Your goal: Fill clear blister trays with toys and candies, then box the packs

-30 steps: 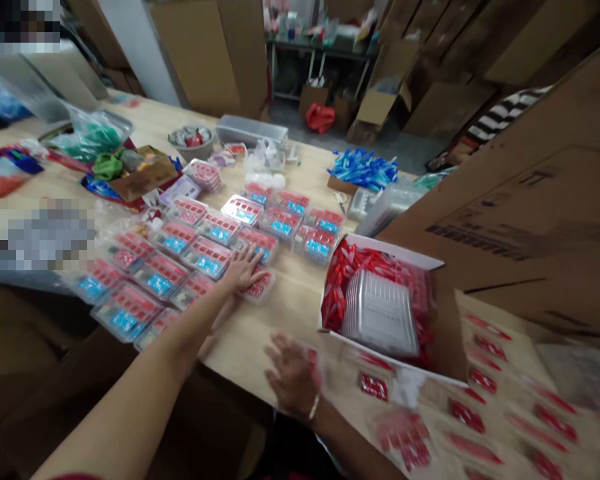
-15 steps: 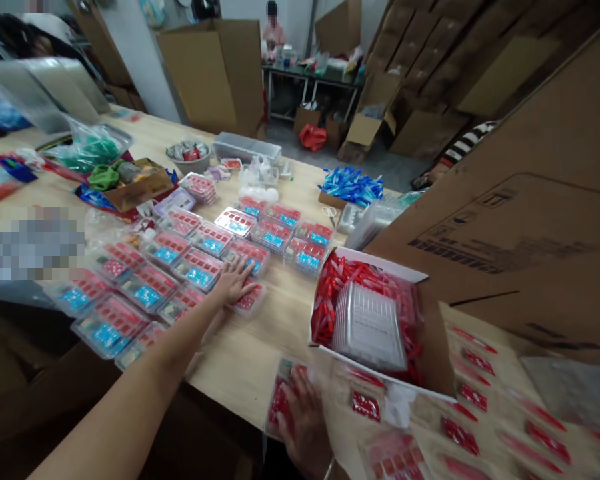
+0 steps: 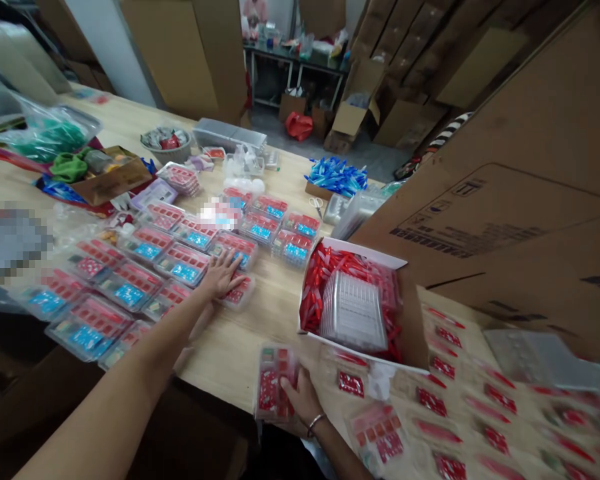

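Observation:
My left hand [image 3: 220,275] lies spread on the table's rows of clear plastic packs, its fingertips on a small pack [image 3: 237,293] and a larger red-and-blue pack [image 3: 183,264]. My right hand [image 3: 300,398], with a metal bangle at the wrist, grips the edge of a clear pack of red pieces [image 3: 274,383] near the table's front edge. That pack stands tilted, and my fingers hide part of it. Just beyond it sits an open white box [image 3: 314,330] filled with red pieces, with a clear ridged tray [image 3: 353,311] lying on top.
Right of the box, a pale sheet [image 3: 470,407] carries several red packets. A large cardboard sheet [image 3: 485,213] rises along the right. Further along the wooden table [image 3: 240,353] lie scissors [image 3: 316,207], blue pieces [image 3: 336,177], and a cardboard tray with green cloth [image 3: 111,180].
My right hand has taken up the clear pack and raised it on edge. My left hand stays on the packs. The whole scene has shifted left and up in view.

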The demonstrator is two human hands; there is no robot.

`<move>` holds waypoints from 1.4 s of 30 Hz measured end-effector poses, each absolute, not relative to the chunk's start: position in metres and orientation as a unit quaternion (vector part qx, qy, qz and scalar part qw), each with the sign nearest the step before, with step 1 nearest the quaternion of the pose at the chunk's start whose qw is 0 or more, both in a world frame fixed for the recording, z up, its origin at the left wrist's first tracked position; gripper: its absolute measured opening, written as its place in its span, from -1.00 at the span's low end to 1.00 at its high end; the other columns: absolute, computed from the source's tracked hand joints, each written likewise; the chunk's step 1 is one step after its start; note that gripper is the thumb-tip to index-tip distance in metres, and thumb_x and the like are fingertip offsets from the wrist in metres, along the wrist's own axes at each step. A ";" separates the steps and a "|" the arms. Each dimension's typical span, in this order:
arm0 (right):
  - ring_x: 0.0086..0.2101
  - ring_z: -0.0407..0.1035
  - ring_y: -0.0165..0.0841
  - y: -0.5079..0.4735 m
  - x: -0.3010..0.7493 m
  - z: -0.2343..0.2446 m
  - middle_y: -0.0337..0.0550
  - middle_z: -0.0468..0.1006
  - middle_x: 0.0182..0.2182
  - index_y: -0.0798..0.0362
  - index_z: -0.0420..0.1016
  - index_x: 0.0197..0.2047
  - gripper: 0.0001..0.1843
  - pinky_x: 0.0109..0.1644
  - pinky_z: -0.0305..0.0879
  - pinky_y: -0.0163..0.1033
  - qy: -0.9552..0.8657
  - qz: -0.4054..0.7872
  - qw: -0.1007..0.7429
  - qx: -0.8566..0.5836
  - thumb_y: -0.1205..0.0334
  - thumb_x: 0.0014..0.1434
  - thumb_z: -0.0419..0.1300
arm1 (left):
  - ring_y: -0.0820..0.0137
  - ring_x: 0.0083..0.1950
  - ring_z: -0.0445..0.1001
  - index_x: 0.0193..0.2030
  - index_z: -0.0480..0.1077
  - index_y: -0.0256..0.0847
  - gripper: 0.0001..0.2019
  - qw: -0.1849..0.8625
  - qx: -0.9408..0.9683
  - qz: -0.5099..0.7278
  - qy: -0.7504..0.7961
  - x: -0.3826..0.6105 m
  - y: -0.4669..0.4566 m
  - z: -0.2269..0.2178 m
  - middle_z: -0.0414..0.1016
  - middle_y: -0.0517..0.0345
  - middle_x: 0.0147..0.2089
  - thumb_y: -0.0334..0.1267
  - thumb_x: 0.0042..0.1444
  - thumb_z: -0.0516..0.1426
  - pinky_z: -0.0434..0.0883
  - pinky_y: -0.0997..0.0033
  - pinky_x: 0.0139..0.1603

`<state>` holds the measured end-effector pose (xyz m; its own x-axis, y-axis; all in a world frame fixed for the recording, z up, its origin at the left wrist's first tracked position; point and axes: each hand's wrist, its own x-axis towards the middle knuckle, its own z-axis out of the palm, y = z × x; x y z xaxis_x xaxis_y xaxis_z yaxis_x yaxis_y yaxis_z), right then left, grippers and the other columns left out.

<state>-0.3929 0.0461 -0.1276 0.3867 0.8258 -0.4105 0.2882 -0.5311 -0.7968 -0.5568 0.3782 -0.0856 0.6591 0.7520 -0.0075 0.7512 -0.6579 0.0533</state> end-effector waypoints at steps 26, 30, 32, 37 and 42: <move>0.28 -0.07 -0.12 0.294 -0.327 -0.013 0.13 0.00 0.32 0.22 0.08 0.31 -0.40 0.30 -0.03 -0.02 -0.641 0.078 0.151 -0.748 0.13 0.26 -0.09 | 0.01 0.35 0.02 0.33 0.06 -0.03 -0.34 0.040 0.907 0.074 0.412 -0.567 0.377 -0.097 0.05 -0.02 0.38 0.22 0.15 -0.12 -0.03 -0.10 0.26; 0.32 -0.26 -0.10 0.390 -0.293 -0.037 0.13 -0.16 0.35 0.24 -0.13 0.37 -0.33 0.30 -0.12 0.05 -0.582 0.063 0.084 -0.807 0.07 0.30 -0.14 | 0.01 0.35 0.03 0.34 0.01 -0.01 -0.33 0.044 0.912 0.082 0.401 -0.570 0.378 -0.101 0.03 -0.02 0.39 0.22 0.15 -0.12 -0.05 -0.10 0.27; 0.32 -0.28 -0.10 0.407 -0.285 -0.060 0.12 -0.16 0.36 0.23 -0.14 0.37 -0.33 0.30 -0.16 0.08 -0.561 0.085 0.031 -0.823 0.06 0.31 -0.18 | 0.01 0.36 0.00 0.35 -0.01 0.00 -0.32 0.051 0.912 0.088 0.397 -0.571 0.377 -0.102 -0.01 -0.01 0.40 0.22 0.15 -0.11 -0.07 -0.10 0.29; 0.32 -0.27 -0.08 0.405 -0.279 -0.092 0.13 -0.17 0.36 0.23 -0.13 0.37 -0.33 0.30 -0.20 0.08 -0.544 0.103 -0.035 -0.832 0.01 0.31 -0.21 | 0.01 0.39 -0.08 0.35 -0.01 -0.03 -0.30 0.084 0.910 0.086 0.398 -0.570 0.376 -0.097 -0.05 -0.03 0.42 0.23 0.13 -0.09 -0.09 -0.11 0.30; 0.31 -0.24 -0.04 0.447 -0.301 -0.071 0.20 -0.11 0.34 0.28 -0.09 0.36 -0.30 0.28 -0.16 0.14 -0.538 0.116 0.005 -0.835 -0.01 0.30 -0.22 | 0.01 0.38 -0.04 0.36 -0.05 0.00 -0.29 0.100 0.910 0.097 0.390 -0.572 0.375 -0.095 -0.01 -0.01 0.40 0.23 0.13 -0.09 -0.11 -0.13 0.32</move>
